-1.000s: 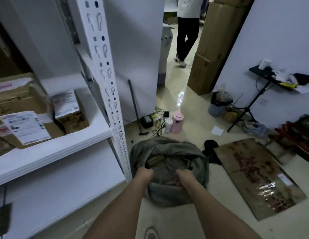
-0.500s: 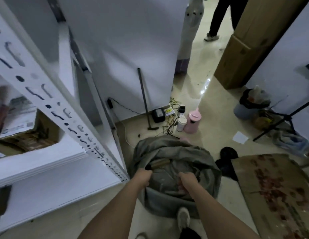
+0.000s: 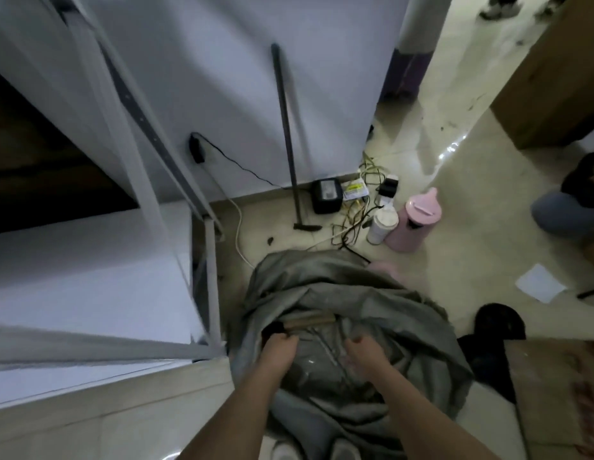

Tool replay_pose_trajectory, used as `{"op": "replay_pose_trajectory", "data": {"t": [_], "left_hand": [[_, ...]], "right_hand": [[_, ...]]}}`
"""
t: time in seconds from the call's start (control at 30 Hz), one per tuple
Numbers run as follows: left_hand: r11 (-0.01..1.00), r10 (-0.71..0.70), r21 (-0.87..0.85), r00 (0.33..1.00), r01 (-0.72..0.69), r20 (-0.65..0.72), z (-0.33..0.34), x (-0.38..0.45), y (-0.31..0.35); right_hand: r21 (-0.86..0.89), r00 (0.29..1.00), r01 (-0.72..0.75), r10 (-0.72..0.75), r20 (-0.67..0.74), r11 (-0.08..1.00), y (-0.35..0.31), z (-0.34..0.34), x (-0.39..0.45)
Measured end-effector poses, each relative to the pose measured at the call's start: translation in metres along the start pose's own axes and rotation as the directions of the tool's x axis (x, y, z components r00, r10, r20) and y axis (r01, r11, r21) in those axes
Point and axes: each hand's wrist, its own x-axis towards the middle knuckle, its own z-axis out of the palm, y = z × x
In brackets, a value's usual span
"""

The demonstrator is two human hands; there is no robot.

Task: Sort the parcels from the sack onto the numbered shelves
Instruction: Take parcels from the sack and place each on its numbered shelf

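**boxmover22:** Starting at the bottom of the frame: both forearms reach up from the lower edge into the grey sack (image 3: pixel 338 293), which sits slumped on the floor at lower centre. The left hand (image 3: pixel 278 351) has its fingers curled over the sack's near rim and grips the cloth. The right hand (image 3: pixel 363 355) does the same just beside it, fingers bunched on the fabric. Two shoe tips (image 3: pixel 317 450) peek out right under the sack.

**shelfrat:** Any parcels showing?

**boxmover22:** One brown parcel (image 3: pixel 310 318) lies inside the mouth, just above the left hand. The rest of the inside is too dark to tell.

**shelfrat:** How tight is it around there?

**boxmover22:** Pretty tight on the left. The white shelf (image 3: pixel 83 280) fills the left side and its corner post (image 3: pixel 211 287) stands just beside the sack's left edge. Lower right, a flattened cardboard sheet (image 3: pixel 561 393) lies near the sack, with something black (image 3: pixel 499 322) between them. There's bare tile (image 3: pixel 471 234) to the right, mid frame.

**shelfrat:** And further back?

**boxmover22:** Above the sack there's a pink jug (image 3: pixel 415 224) touching a white bottle (image 3: pixel 382 225), tangled cables (image 3: pixel 358 224), a black box (image 3: pixel 326 195), and a long-handled tool (image 3: pixel 287 127) leaning on the white wall (image 3: pixel 206 61). A cardboard box (image 3: pixel 561 81) stands upper right, with an open aisle between it and the wall.
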Motion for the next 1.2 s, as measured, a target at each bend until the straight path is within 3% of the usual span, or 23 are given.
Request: {"op": "replay_pose_trajectory", "data": {"t": [0.13, 0.37, 0.5, 0.57, 0.7, 0.9, 1.07, 1.2], "left_hand": [[1.0, -0.023, 0.006, 0.999, 0.024, -0.029, 0.019, 0.104, -0.032], [0.994, -0.109, 0.005, 0.994, 0.109, -0.023, 0.043, 0.248, -0.082], [0.993, -0.118, 0.01, 0.992, 0.118, -0.033, 0.057, 0.309, -0.103], [0.99, -0.121, -0.075, 0.992, 0.12, -0.015, 0.063, 0.322, -0.106], [0.968, -0.125, -0.226, 0.99, 0.109, -0.057, 0.064, 0.305, -0.096], [0.962, -0.084, -0.268, 0.992, 0.057, -0.09, 0.057, 0.198, -0.074], [0.962, -0.084, -0.266, 0.993, 0.06, -0.079, 0.046, 0.105, -0.067], [0.907, -0.153, -0.409, 0.983, 0.099, -0.101, 0.039, 0.045, -0.068]], "right_hand": [[-0.044, 0.997, 0.045, -0.042, 0.072, 0.998, 0.025, 0.023, 0.091], [-0.033, 0.998, 0.069, -0.069, 0.009, 0.997, 0.033, 0.07, 0.223], [0.081, 0.999, 0.04, -0.038, -0.032, 0.996, 0.032, 0.087, 0.265], [0.139, 1.0, 0.024, -0.026, 0.013, 0.99, 0.036, 0.09, 0.277], [0.216, 0.998, 0.052, -0.043, -0.048, 0.975, 0.041, 0.083, 0.267], [0.223, 0.989, -0.006, 0.038, -0.143, 0.975, 0.047, 0.059, 0.167], [0.461, 0.972, -0.038, 0.139, -0.187, 0.886, 0.042, 0.036, 0.069], [0.606, 0.97, -0.058, 0.188, -0.152, 0.793, 0.023, 0.008, -0.004]]}}
